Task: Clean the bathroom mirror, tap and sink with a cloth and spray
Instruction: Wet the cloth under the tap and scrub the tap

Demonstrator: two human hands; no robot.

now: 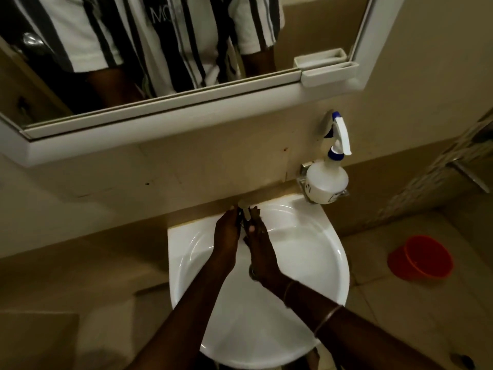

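Both my hands meet at the small metal tap (246,212) at the back of the white sink (314,252). My left hand (226,233) wraps the tap from the left, fingers against it. My right hand (257,245) lies just right of and below the spout, fingers spread, holding nothing. A white spray bottle (326,181) with a blue-and-white trigger stands on a metal holder at the sink's back right corner. The white-framed mirror (165,62) hangs above and reflects a striped shirt. No cloth is in view.
A red bucket (421,259) sits on the tiled floor to the right of the sink. A white shelf tray (329,73) is fixed to the mirror's lower right corner. The beige wall runs behind the tap. My right wrist partly covers the drain (251,273).
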